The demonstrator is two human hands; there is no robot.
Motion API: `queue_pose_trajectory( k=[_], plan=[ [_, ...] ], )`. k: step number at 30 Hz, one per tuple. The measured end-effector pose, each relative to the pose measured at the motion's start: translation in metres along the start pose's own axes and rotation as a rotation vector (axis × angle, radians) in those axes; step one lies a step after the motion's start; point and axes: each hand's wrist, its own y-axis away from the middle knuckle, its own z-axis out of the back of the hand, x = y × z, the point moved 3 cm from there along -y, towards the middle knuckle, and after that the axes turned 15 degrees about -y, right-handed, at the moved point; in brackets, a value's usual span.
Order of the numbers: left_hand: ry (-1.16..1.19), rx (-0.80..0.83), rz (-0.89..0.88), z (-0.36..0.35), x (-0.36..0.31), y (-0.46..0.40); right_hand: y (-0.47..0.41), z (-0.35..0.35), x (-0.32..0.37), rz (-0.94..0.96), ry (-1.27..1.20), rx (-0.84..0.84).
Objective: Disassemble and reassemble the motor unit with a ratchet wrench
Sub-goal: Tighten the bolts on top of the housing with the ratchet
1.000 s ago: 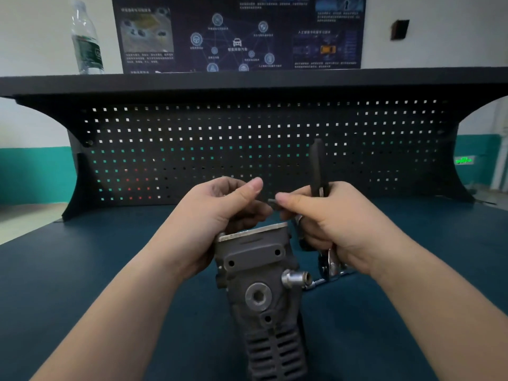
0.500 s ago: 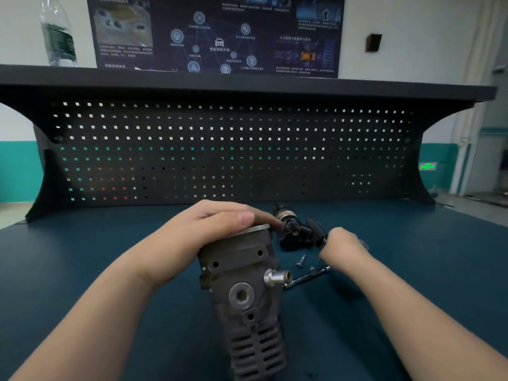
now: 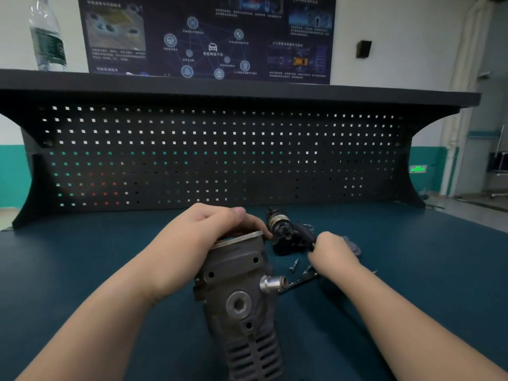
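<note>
- Head view: a grey cast-metal motor housing with slotted vents at its near end stands propped on the dark blue-green bench top, in the middle foreground just in front of the person.
- The left hand lies over the housing's far, upper rim, fingers curled round the flat machined edge and gripping it to steady the casting.
- The right hand reaches to the right of the housing, down at the bench beside a black inner motor part lying there; its fingers are curled, apparently round a dark handle-like piece, but what it grasps cannot be told for certain.
- A small loose screw lies on the bench between housing and right hand, and a slim metal ratchet wrench shaft runs from under that hand toward a silver socket at the housing's right side.
- Judged step: the unit is apart, parts laid out. The next move likely calls for picking up a part or fastener and lining it up with the housing.
- Long axis: the housing runs from the near vented end up and away to the open rim, tilted slightly leftward, rim facing away from the person.
</note>
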Motion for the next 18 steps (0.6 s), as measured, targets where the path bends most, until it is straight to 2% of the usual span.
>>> queue_pose_trajectory(
  k=[4,10,13,16,18],
  plan=[
    [-0.054,-0.103,0.027,-0.005,-0.013,0.011,0.013,0.023,0.011,0.021,-0.223,-0.12],
    [-0.34,-0.487,0.169,-0.017,-0.035,0.031,0.026,0.038,0.023,0.103,-0.438,-0.207],
    [-0.476,-0.62,0.236,-0.027,-0.043,0.028,0.026,0.04,0.023,0.161,-0.583,-0.239],
    [-0.524,-0.664,0.313,-0.036,-0.042,0.019,0.029,0.043,0.019,0.19,-0.785,-0.319],
    [-0.525,-0.615,0.345,-0.041,-0.04,0.01,0.032,0.044,0.018,0.224,-0.788,-0.359]
  ],
)
